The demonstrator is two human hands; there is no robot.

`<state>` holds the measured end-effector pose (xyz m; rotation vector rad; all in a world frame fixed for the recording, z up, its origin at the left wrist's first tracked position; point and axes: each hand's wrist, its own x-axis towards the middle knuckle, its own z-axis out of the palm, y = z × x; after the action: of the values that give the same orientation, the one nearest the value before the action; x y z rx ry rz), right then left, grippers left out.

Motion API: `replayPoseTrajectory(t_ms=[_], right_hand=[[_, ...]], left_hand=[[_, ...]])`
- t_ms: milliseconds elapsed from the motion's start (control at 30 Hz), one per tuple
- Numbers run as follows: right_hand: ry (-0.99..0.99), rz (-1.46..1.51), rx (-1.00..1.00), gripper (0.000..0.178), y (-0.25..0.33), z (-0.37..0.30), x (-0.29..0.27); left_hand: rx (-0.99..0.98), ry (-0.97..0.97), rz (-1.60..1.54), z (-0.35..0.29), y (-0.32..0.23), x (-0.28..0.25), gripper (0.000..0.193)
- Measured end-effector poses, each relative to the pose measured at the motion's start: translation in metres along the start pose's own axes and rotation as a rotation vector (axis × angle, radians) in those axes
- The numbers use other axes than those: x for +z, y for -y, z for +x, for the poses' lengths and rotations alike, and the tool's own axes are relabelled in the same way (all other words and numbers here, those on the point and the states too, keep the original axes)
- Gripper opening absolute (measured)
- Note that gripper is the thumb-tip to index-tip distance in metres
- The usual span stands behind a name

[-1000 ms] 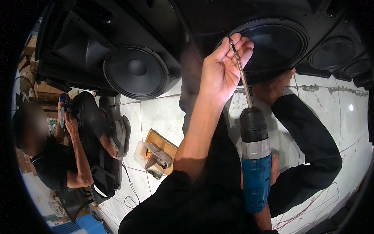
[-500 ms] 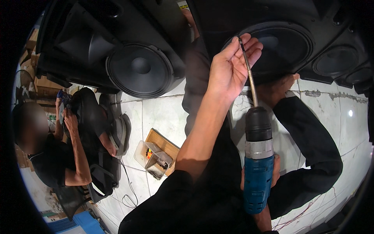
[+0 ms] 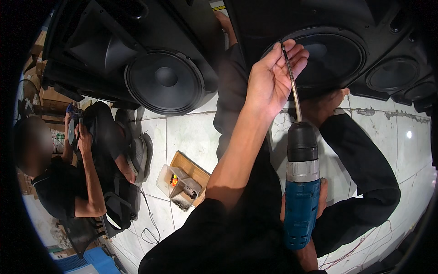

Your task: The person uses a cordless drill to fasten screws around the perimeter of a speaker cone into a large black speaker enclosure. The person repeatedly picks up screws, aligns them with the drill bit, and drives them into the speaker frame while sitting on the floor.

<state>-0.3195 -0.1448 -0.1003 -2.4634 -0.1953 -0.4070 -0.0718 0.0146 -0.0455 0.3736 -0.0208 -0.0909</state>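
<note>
My right hand (image 3: 322, 197) is wrapped round the grip of a blue cordless drill (image 3: 302, 201), whose body hides most of that hand. A long thin metal bit (image 3: 294, 89) runs from the drill's black chuck up toward the speaker. At its far end, my left hand (image 3: 276, 75) pinches the dark tip between thumb and forefinger, the other fingers loosely curled. Whether a screw sits on that tip is too small to tell. Just beyond the left hand is the round woofer (image 3: 331, 55) of a large black speaker cabinet (image 3: 273, 20).
Another black speaker (image 3: 165, 84) stands at the left. On the tiled floor (image 3: 196, 132) a clear divided box (image 3: 185, 186) of small parts rests on a wooden board (image 3: 187, 163). A seated person (image 3: 68, 182) at far left handles a device. My legs flank the drill; a cable (image 3: 150, 217) lies nearby.
The drill has shifted very slightly upward in the view, and the left hand a touch to the right. Both grips stay as they were. The other person's hand has moved a little.
</note>
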Motion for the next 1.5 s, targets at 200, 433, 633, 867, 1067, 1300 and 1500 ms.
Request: replayPoseTrajectory(t_ms=[200,433,633,867,1067,1300,1500], right_hand=[[0.003,0.005,0.028,0.091,0.007,0.002,0.001],[-0.016,0.074,0.046,0.087,0.007,0.002,0.006],[-0.056,0.076,0.01,0.083,0.018,0.015,0.005],[0.051,0.311,0.116,0.075,0.031,0.024,0.008],[0.089,0.473,0.18,0.05,0.046,0.05,-0.009],[-0.187,0.296,-0.085,0.04,0.038,0.046,0.011],[-0.163,0.358,-0.139,0.042,0.025,0.053,0.017]], left_hand=[[0.005,-0.026,0.09,-0.002,-0.002,0.003,0.031],[0.006,-0.05,0.113,-0.001,0.0,0.004,0.03],[-0.002,-0.063,0.133,-0.002,-0.006,0.004,0.029],[0.297,-0.275,0.739,-0.044,-0.031,0.005,0.04],[0.804,0.904,1.302,-0.14,-0.036,0.034,0.042],[0.826,0.937,1.114,-0.159,0.007,0.022,0.033],[0.947,0.867,1.105,-0.146,0.001,0.031,0.03]])
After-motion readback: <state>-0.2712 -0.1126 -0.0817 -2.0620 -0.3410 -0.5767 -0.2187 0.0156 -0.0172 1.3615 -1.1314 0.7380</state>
